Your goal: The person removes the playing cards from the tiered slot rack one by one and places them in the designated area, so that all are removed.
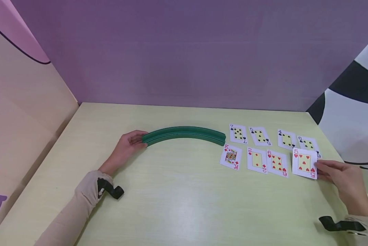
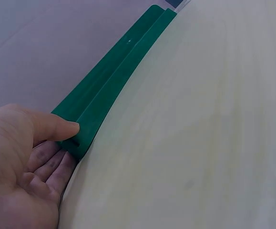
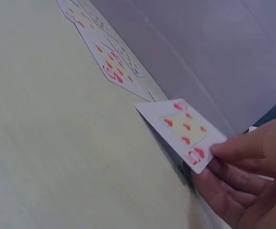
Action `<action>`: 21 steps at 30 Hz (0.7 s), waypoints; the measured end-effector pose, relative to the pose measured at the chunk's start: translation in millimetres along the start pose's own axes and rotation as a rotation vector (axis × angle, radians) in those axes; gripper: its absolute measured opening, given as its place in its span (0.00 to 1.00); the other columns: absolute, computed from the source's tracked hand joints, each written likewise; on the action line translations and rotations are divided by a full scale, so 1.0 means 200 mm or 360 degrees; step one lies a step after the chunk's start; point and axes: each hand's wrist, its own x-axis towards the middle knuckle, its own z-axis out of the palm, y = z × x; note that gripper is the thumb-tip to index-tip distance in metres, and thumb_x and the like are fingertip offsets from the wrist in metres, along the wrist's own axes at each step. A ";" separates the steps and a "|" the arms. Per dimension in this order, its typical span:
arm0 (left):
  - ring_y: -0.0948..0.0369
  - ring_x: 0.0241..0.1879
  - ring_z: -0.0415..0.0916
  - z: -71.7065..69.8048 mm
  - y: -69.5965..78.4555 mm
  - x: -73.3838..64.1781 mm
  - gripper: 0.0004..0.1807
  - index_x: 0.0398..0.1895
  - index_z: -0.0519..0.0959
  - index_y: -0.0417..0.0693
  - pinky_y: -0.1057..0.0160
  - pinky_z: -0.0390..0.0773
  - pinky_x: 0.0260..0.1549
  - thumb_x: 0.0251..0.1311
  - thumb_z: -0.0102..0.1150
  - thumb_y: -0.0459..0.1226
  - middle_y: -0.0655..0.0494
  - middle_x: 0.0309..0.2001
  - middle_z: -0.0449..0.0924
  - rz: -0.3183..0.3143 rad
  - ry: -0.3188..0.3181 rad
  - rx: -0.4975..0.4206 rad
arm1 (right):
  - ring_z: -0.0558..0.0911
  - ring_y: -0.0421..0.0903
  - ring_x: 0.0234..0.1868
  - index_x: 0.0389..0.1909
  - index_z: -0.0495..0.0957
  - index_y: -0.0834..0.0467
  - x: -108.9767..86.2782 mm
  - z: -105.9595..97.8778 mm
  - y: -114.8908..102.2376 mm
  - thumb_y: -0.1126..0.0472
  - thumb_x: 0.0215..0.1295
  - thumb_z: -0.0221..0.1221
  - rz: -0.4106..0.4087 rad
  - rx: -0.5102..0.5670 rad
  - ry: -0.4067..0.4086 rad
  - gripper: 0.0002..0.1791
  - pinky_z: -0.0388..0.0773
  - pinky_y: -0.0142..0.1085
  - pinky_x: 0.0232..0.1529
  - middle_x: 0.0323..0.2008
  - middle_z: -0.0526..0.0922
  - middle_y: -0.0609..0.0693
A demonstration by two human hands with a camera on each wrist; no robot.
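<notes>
A green curved playing-card holder (image 1: 187, 132) with a groove along its length lies on the table. Its left end is pinched by my left hand (image 1: 127, 145); in the left wrist view the thumb (image 2: 64, 128) lies on top and the other fingers are partly hidden under the end. My right hand (image 1: 345, 176) grips the five of hearts (image 1: 304, 163) by its right edge, between thumb and fingers. In the right wrist view that playing card (image 3: 183, 126) is tilted, its lower side lifted off the table.
Face-up cards lie right of the holder in two rows. The back row has the seven of spades (image 1: 237, 133) and other spades. In front are the king of diamonds (image 1: 231, 156), two of diamonds (image 1: 257, 160) and a hearts card (image 1: 277, 163). A purple wall (image 1: 184, 61) stands behind.
</notes>
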 end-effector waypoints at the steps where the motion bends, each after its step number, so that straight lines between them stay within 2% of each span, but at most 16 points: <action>1: 0.44 0.56 0.77 0.00 0.00 0.00 0.23 0.61 0.75 0.35 0.72 0.81 0.49 0.61 0.62 0.23 0.35 0.56 0.79 0.0001 -0.0002 0.0003 | 0.83 0.29 0.27 0.44 0.86 0.54 0.00 -0.01 0.01 0.57 0.69 0.62 0.0005 -0.0035 -0.0011 0.08 0.82 0.22 0.30 0.28 0.77 0.23; 4: 0.45 0.56 0.77 0.00 0.00 0.00 0.23 0.60 0.75 0.35 0.73 0.80 0.48 0.61 0.62 0.23 0.36 0.56 0.79 -0.0004 -0.0002 0.0006 | 0.83 0.30 0.26 0.40 0.85 0.49 0.01 -0.03 0.03 0.58 0.73 0.57 0.0029 -0.0084 -0.0049 0.08 0.84 0.25 0.29 0.27 0.78 0.24; 8: 0.45 0.56 0.77 0.00 0.00 0.00 0.23 0.60 0.75 0.35 0.72 0.81 0.48 0.60 0.63 0.23 0.36 0.56 0.79 -0.0012 0.0001 0.0006 | 0.84 0.31 0.27 0.29 0.80 0.35 0.02 -0.05 0.05 0.61 0.76 0.52 0.0068 -0.0056 -0.0095 0.18 0.85 0.29 0.31 0.26 0.79 0.26; 10: 0.45 0.56 0.77 0.00 0.00 0.00 0.23 0.60 0.75 0.35 0.72 0.81 0.49 0.60 0.63 0.23 0.36 0.56 0.79 -0.0011 0.0000 0.0001 | 0.84 0.32 0.27 0.29 0.81 0.35 0.02 -0.05 0.06 0.61 0.76 0.52 0.0079 -0.0026 -0.0105 0.19 0.85 0.29 0.32 0.27 0.79 0.26; 18: 0.46 0.55 0.77 0.00 -0.01 0.01 0.23 0.60 0.75 0.34 0.70 0.81 0.51 0.60 0.63 0.23 0.35 0.56 0.79 -0.0004 -0.0005 -0.0003 | 0.83 0.30 0.27 0.31 0.85 0.38 0.00 -0.07 0.04 0.63 0.76 0.51 0.0063 -0.0048 -0.0150 0.20 0.85 0.27 0.33 0.28 0.78 0.24; 21: 0.46 0.56 0.77 -0.01 -0.01 0.01 0.23 0.60 0.75 0.34 0.70 0.81 0.51 0.60 0.63 0.23 0.35 0.56 0.79 -0.0008 -0.0002 -0.0005 | 0.83 0.30 0.27 0.39 0.87 0.50 0.00 -0.07 0.03 0.64 0.76 0.51 0.0058 -0.0112 -0.0147 0.15 0.85 0.27 0.33 0.28 0.77 0.24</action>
